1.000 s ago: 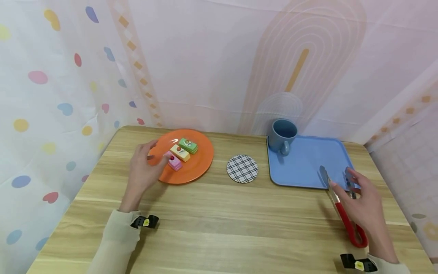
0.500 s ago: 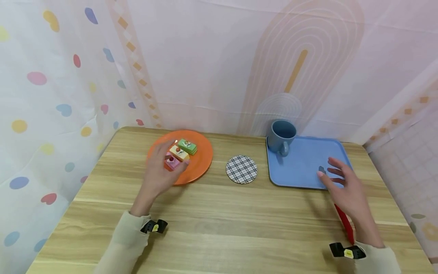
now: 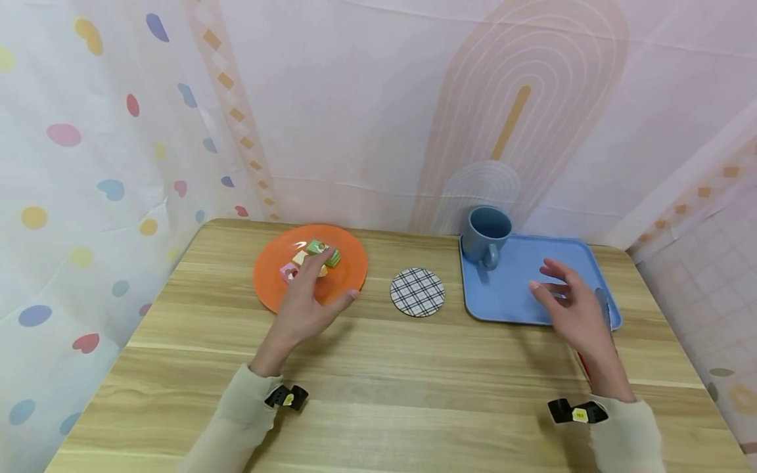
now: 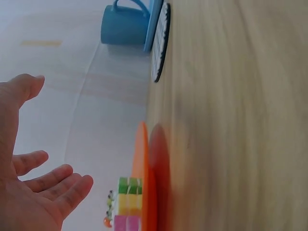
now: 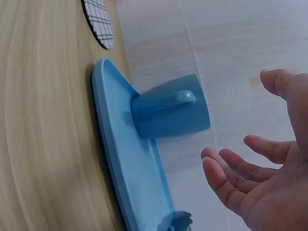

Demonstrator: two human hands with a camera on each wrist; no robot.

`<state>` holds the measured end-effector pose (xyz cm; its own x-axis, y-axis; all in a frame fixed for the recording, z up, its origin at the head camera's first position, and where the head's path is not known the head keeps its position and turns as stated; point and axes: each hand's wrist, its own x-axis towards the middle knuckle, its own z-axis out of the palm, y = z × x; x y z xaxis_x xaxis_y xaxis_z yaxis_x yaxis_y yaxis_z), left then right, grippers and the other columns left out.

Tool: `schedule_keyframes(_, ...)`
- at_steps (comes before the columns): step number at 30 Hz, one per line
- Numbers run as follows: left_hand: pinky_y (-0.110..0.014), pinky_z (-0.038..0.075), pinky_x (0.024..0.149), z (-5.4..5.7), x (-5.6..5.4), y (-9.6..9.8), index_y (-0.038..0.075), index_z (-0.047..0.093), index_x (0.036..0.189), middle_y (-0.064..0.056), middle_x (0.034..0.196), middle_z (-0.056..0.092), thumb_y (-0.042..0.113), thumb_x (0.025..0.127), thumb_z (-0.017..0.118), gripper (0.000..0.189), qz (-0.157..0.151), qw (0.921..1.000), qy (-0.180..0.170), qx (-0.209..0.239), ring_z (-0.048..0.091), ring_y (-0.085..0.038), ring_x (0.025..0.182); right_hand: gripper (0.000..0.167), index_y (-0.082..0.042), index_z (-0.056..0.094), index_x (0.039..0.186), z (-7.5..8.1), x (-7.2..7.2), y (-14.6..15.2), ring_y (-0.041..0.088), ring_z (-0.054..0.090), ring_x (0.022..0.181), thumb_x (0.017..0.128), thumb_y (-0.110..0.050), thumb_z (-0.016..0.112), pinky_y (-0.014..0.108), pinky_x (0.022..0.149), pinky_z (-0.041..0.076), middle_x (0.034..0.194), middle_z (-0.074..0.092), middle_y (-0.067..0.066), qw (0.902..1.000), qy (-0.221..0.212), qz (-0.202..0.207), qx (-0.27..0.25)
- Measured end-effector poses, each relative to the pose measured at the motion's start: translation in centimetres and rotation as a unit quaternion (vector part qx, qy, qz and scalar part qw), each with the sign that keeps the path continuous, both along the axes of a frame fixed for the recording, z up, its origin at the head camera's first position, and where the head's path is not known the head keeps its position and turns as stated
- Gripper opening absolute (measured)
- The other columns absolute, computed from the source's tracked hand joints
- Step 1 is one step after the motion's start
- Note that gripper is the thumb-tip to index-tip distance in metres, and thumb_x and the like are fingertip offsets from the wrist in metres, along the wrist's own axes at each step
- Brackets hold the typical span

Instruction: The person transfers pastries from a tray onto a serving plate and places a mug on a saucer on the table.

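My left hand hovers over the front right of an orange plate, fingers relaxed and thumb spread, with nothing in it. Three small toy cake slices lie on that plate: a pink one, a yellow one and a green one, partly covered by the fingers in the head view. My right hand hangs above the front of a blue tray, fingers loosely bent and holding nothing. A blue-grey mug stands upright at the tray's back left corner, its handle toward the front.
Between plate and tray lies a round plaid coaster. Tongs with red handles rest at the tray's front right, mostly hidden under my right hand and forearm. A patterned curtain borders the wooden table at the back.
My left hand has moved right across the plate, from its left edge to its front right. My right hand has shifted left and forward, from beside the tongs to over the tray.
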<state>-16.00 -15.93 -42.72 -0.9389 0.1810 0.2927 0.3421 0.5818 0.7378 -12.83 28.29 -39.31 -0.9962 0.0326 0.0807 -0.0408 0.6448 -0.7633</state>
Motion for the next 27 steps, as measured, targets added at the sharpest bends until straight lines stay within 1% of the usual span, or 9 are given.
schedule_keyframes(3, -0.055, 0.052, 0.11, -0.3, 0.0, 0.5, 0.012, 0.039, 0.156, -0.014, 0.152, 0.046, 0.036, 0.088, 0.082, 0.084, -0.004, 0.9999, -0.013, -0.001, 0.051, -0.036, 0.134, 0.07, -0.017, 0.03, 0.162, -0.1, -0.4, -0.5, 0.034, 0.055, 0.131, 0.104, -0.048, 0.054, 0.01, 0.085, 0.046, 0.156, 0.046, 0.015, 0.9998, -0.016, 0.004, -0.011)
schedule_keyframes(6, -0.053, 0.052, 0.111, -0.6, 0.0, 1.1, 0.013, 0.037, 0.157, -0.013, 0.156, 0.043, 0.037, 0.087, 0.082, 0.086, -0.006, 0.9997, -0.025, -0.007, 0.053, -0.037, 0.135, 0.07, -0.017, 0.032, 0.162, -0.2, -0.9, -0.9, 0.037, 0.055, 0.132, 0.104, -0.049, 0.055, 0.01, 0.084, 0.046, 0.156, 0.047, 0.016, 0.9996, -0.019, 0.005, -0.02)
schedule_keyframes(11, -0.054, 0.051, 0.111, -1.2, 0.0, 2.2, 0.013, 0.036, 0.158, -0.01, 0.16, 0.04, 0.044, 0.087, 0.081, 0.09, -0.012, 0.9989, -0.043, -0.017, 0.054, -0.037, 0.135, 0.068, -0.013, 0.034, 0.16, -0.3, -1.7, -1.4, 0.04, 0.057, 0.129, 0.105, -0.046, 0.056, 0.004, 0.082, 0.045, 0.154, 0.048, 0.018, 0.9994, -0.016, 0.008, -0.031)
schedule_keyframes(12, -0.054, 0.051, 0.112, -1.3, 0.0, 2.5, 0.013, 0.036, 0.158, -0.01, 0.16, 0.04, 0.045, 0.087, 0.081, 0.09, -0.012, 0.9986, -0.047, -0.022, 0.053, -0.036, 0.136, 0.068, -0.013, 0.035, 0.16, -0.4, -1.8, -1.5, 0.033, 0.06, 0.125, 0.105, -0.045, 0.056, 0.004, 0.082, 0.047, 0.154, 0.048, 0.019, 0.9992, -0.017, 0.01, -0.035)
schedule_keyframes(13, -0.054, 0.05, 0.112, -1.4, -0.1, 2.8, 0.013, 0.037, 0.158, -0.01, 0.159, 0.041, 0.045, 0.087, 0.081, 0.09, -0.012, 0.9984, -0.05, -0.025, 0.053, -0.035, 0.136, 0.068, -0.013, 0.035, 0.16, -0.4, -2.0, -1.6, 0.031, 0.062, 0.123, 0.105, -0.046, 0.056, 0.005, 0.082, 0.048, 0.154, 0.049, 0.019, 0.999, -0.019, 0.011, -0.039)
schedule_keyframes(15, -0.054, 0.049, 0.114, -1.6, -0.1, 3.3, 0.014, 0.037, 0.158, -0.009, 0.157, 0.043, 0.047, 0.086, 0.081, 0.09, -0.014, 0.998, -0.05, -0.036, 0.051, -0.034, 0.137, 0.068, -0.015, 0.035, 0.16, -0.5, -2.2, -1.7, 0.015, 0.065, 0.114, 0.104, -0.047, 0.056, 0.008, 0.082, 0.053, 0.154, 0.05, 0.018, 0.9986, -0.023, 0.012, -0.047)
schedule_keyframes(18, -0.055, 0.046, 0.116, -1.9, -0.2, 4.0, 0.013, 0.037, 0.158, -0.011, 0.154, 0.047, 0.044, 0.085, 0.083, 0.091, -0.023, 0.9979, -0.046, -0.04, 0.05, -0.033, 0.137, 0.068, -0.016, 0.035, 0.16, -0.8, -2.6, -1.9, -0.008, 0.061, 0.101, 0.104, -0.048, 0.056, 0.013, 0.084, 0.057, 0.153, 0.051, 0.016, 0.9979, -0.026, 0.014, -0.057)
schedule_keyframes(21, -0.057, 0.045, 0.115, -2.3, -0.4, 4.6, 0.012, 0.037, 0.158, -0.014, 0.15, 0.049, 0.04, 0.085, 0.084, 0.092, -0.035, 0.9978, -0.045, -0.033, 0.051, -0.035, 0.133, 0.069, -0.016, 0.035, 0.16, -0.9, -3.1, -2.1, -0.015, 0.058, 0.098, 0.104, -0.049, 0.056, 0.014, 0.086, 0.058, 0.152, 0.052, 0.016, 0.997, -0.028, 0.014, -0.071)
schedule_keyframes(27, -0.058, 0.044, 0.117, -2.5, -0.7, 5.8, 0.013, 0.036, 0.16, -0.014, 0.153, 0.046, 0.045, 0.084, 0.083, 0.095, -0.042, 0.9953, -0.082, -0.028, 0.05, -0.036, 0.137, 0.069, -0.014, 0.037, 0.159, -1.3, -4.2, -2.8, -0.013, 0.06, 0.099, 0.104, -0.051, 0.054, 0.014, 0.085, 0.058, 0.152, 0.052, 0.014, 0.995, -0.031, 0.008, -0.095)
